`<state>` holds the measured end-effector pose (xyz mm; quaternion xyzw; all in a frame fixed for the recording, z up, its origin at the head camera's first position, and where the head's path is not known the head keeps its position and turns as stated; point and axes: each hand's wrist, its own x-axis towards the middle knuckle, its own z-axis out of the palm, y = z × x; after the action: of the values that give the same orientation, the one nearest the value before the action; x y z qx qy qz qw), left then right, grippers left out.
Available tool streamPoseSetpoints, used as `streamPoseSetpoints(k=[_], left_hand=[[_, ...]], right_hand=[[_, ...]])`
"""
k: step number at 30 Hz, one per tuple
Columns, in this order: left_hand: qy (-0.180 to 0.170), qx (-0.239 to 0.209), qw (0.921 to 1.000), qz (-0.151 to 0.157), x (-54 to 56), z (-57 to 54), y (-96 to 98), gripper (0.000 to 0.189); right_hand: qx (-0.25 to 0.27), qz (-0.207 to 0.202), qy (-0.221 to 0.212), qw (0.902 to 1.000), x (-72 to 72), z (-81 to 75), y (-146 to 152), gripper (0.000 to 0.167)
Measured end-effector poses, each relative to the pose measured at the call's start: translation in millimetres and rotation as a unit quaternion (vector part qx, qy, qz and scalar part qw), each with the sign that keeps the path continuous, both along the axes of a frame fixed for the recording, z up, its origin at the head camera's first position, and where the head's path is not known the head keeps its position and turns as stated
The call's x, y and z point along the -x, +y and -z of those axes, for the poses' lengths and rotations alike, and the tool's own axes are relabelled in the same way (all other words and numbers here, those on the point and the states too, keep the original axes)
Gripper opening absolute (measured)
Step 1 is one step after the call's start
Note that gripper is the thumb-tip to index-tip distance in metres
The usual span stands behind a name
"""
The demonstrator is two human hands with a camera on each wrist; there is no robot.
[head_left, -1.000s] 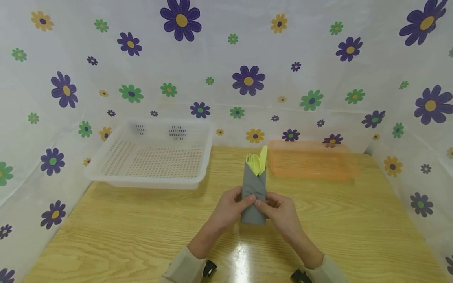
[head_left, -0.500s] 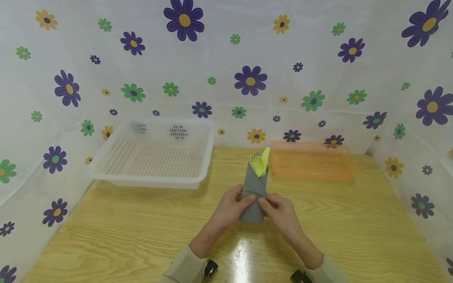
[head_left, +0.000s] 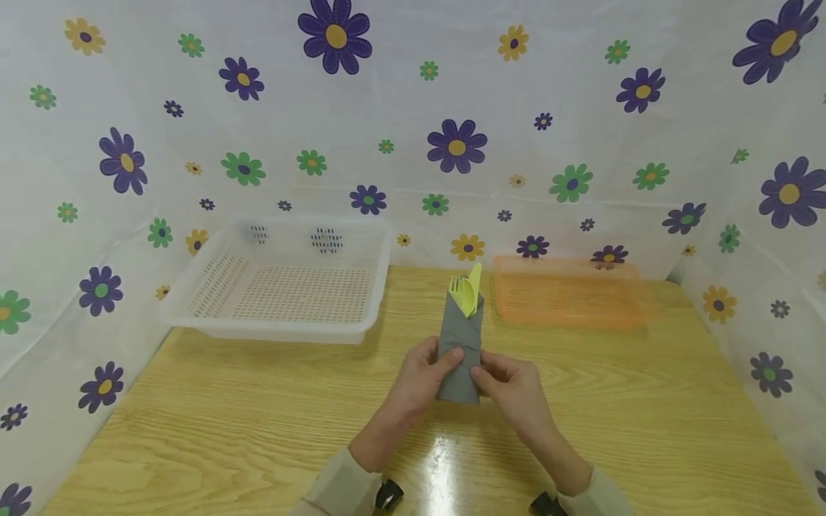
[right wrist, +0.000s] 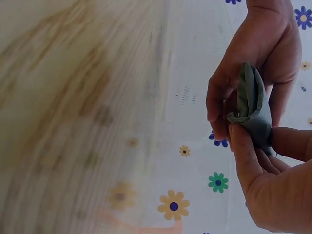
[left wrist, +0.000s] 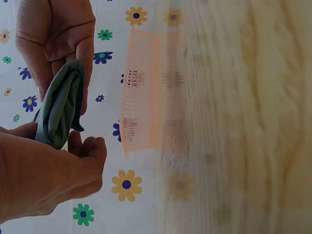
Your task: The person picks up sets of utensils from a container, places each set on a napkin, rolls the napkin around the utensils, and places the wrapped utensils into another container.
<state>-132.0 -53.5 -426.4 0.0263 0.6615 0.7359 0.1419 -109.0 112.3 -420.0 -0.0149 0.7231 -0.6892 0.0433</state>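
A grey folded cloth napkin [head_left: 461,383] forms a narrow pouch, held up over the middle of the table. From its top stick a yellow fork [head_left: 456,286], a yellow spoon [head_left: 466,295] and a yellow knife [head_left: 476,276]; their lower parts are hidden in the cloth. My left hand [head_left: 419,376] grips the pouch's left edge, thumb across the front. Along the right edge, my right hand [head_left: 513,383] pinches it a little lower. Both wrist views show the pouch's folded bottom end, with layered cloth [left wrist: 61,107] between the two hands.
A white perforated basket [head_left: 277,333] stands at the back left of the wooden table [head_left: 258,416]. At the back right lies a shallow orange basket [head_left: 571,315]. A flower-printed sheet [head_left: 387,93] hangs behind and along both sides.
The pouch tilted right, then swung back with its top leaning slightly left-of-before. My right thumb has slid lower along its edge, away from my left thumb. The baskets have stayed put.
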Motion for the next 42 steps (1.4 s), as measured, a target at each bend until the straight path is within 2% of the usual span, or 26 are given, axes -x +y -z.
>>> streamPoseSetpoints(k=[7, 13, 18, 21, 23, 25, 28, 32, 37, 42], left_hand=[[-0.008, -0.014, 0.9996, -0.024, -2.2, -1.0, 3.1, 0.042], [-0.036, -0.062, 0.9974, -0.005, -3.0, -0.7, 2.8, 0.045], [-0.036, -0.079, 0.9962, 0.008, -3.3, 0.1, 0.9, 0.045], [-0.028, -0.079, 0.9965, 0.003, -3.3, -0.9, 0.6, 0.045], [-0.022, -0.078, 0.9967, -0.005, -3.6, -1.8, 1.4, 0.044], [-0.022, -0.083, 0.9962, -0.017, -4.3, -2.5, 3.3, 0.042], [-0.018, -0.080, 0.9959, -0.038, -5.5, -1.6, 7.6, 0.039], [-0.015, -0.068, 0.9962, -0.052, -7.9, 1.4, 12.6, 0.037], [-0.007, -0.055, 0.9966, -0.061, -10.0, 2.3, 14.5, 0.035], [-0.002, -0.047, 0.9970, -0.060, -8.8, 1.3, 13.5, 0.035]], right_hand=[[0.010, -0.031, 0.028, 0.9991, -4.6, -4.2, -5, 0.035], [-0.028, -0.028, 0.059, 0.9975, -5.7, 1.0, -8, 0.037], [-0.057, -0.068, 0.077, 0.9930, -7.2, 2.4, -8, 0.043], [-0.065, -0.099, 0.085, 0.9893, -8.6, 0.9, -9, 0.048], [-0.072, -0.103, 0.092, 0.9878, -9.7, -0.3, -10, 0.049], [-0.081, -0.095, 0.101, 0.9871, -10.2, -1.2, -11, 0.049], [-0.113, -0.057, 0.117, 0.9851, -10.2, -1.4, -11, 0.045], [-0.136, -0.012, 0.101, 0.9855, -9.7, -0.3, -8, 0.039], [-0.124, 0.016, 0.084, 0.9886, -5.4, 2.2, -5, 0.032], [-0.107, 0.023, 0.077, 0.9910, -2.6, 3.1, -5, 0.026]])
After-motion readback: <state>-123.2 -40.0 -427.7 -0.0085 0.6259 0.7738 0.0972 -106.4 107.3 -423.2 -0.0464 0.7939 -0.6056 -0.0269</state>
